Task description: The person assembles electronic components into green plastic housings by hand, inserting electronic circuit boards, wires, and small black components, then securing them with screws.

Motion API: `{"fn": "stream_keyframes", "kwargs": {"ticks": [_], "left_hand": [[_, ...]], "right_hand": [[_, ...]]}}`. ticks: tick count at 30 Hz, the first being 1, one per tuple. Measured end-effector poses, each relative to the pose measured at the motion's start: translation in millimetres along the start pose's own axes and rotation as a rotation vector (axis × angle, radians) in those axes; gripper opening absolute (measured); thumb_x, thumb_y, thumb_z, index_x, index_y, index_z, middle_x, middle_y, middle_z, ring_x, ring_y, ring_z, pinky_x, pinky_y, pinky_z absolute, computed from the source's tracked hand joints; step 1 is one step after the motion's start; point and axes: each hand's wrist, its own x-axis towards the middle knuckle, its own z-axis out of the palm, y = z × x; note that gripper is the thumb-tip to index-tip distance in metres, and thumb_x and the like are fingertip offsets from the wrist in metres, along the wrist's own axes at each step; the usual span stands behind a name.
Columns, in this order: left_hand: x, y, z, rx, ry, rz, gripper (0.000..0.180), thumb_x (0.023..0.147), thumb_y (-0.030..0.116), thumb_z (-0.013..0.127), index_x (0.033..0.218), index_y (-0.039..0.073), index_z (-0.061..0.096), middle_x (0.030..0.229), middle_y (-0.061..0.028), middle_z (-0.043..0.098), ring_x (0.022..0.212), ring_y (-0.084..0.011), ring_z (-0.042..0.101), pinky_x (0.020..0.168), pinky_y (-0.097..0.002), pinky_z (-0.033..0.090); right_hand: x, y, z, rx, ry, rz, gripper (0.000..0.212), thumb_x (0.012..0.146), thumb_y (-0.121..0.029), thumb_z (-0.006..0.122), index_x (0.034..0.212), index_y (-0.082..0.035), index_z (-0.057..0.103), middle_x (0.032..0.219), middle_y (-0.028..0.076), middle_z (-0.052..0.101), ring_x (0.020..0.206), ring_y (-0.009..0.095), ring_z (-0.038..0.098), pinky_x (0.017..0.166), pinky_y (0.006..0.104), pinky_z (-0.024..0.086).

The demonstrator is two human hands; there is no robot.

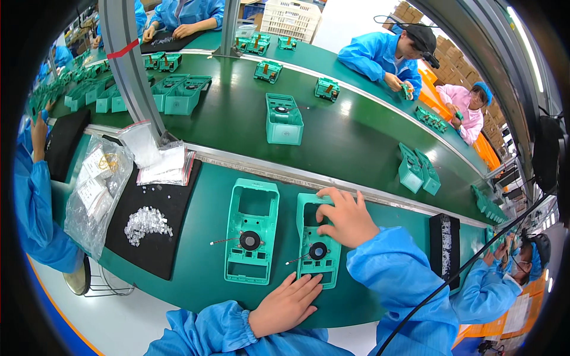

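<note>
Before me on the green bench lie two green plastic housings, each fitted with a round black speaker on a thin wire. My right hand (350, 221) curls its fingers over the top of the right-hand housing (329, 270), gripping its upper rim and reaching partly into the large opening. Whether a small part sits under those fingertips is hidden. Flat and palm down, my left hand (286, 304) rests its fingertips on the lower edge of the same housing. The left-hand housing (234, 237) lies beside it, untouched, its speaker (249, 240) facing up.
Left of the housings, a black mat (151, 249) carries a pile of small clear pieces (147, 224) and plastic bags (166, 163). A black tray (436, 246) stands at right. Beyond the metal rail, a conveyor (237, 121) bears more housings (284, 127). Co-workers sit around it.
</note>
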Motion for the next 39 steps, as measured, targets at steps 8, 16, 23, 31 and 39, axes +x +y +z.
{"fn": "stream_keyframes", "kwargs": {"ticks": [8, 16, 23, 31, 39], "left_hand": [[2, -2, -4, -0.027, 0.004, 0.012, 0.045, 0.085, 0.027, 0.058, 0.122, 0.002, 0.051, 0.133, -0.0124, 0.045, 0.117, -0.0307, 0.046, 0.099, -0.0468, 0.034], [4, -4, -10, -0.081, 0.024, 0.044, 0.04, 0.084, 0.023, 0.058, 0.118, 0.002, 0.053, 0.133, -0.0134, 0.045, 0.115, -0.0337, 0.047, 0.099, -0.0484, 0.034], [-51, -26, -83, 0.129, 0.527, -0.071, 0.032, 0.066, 0.011, 0.065, 0.098, 0.007, 0.063, 0.11, -0.0117, 0.061, 0.097, -0.0293, 0.055, 0.093, -0.0464, 0.037], [-95, -63, -133, 0.529, 0.832, -0.748, 0.023, 0.07, -0.003, 0.06, 0.092, 0.004, 0.061, 0.094, -0.0104, 0.055, 0.088, -0.03, 0.05, 0.078, -0.0377, 0.04], [-123, -87, -144, 0.587, 0.711, -0.881, 0.025, 0.067, 0.004, 0.068, 0.09, 0.008, 0.063, 0.09, -0.0072, 0.055, 0.083, -0.0296, 0.051, 0.073, -0.0371, 0.041]], "right_hand": [[3, 11, -1, -0.042, 0.09, -0.124, 0.015, 0.072, -0.016, 0.067, 0.085, -0.013, 0.059, 0.116, 0.004, 0.049, 0.105, 0.028, 0.049, 0.097, 0.0586, 0.031], [33, 17, -8, -0.36, 0.271, -0.694, 0.022, 0.073, -0.012, 0.057, 0.094, -0.019, 0.059, 0.096, -0.001, 0.055, 0.093, 0.019, 0.054, 0.08, 0.0378, 0.041], [16, 102, -39, -0.3, 0.292, -0.365, 0.014, 0.073, -0.018, 0.059, 0.087, -0.018, 0.061, 0.073, 0.0, 0.056, 0.07, 0.02, 0.057, 0.063, 0.0345, 0.04], [37, 234, 1, -0.071, 0.42, 0.763, 0.023, 0.075, -0.023, 0.061, 0.089, -0.005, 0.064, 0.091, 0.019, 0.063, 0.088, 0.037, 0.059, 0.077, 0.0443, 0.046], [111, 114, -26, -0.229, 0.548, 0.749, 0.049, 0.083, -0.044, 0.057, 0.109, -0.003, 0.057, 0.106, 0.022, 0.06, 0.102, 0.037, 0.056, 0.087, 0.0447, 0.044]]}}
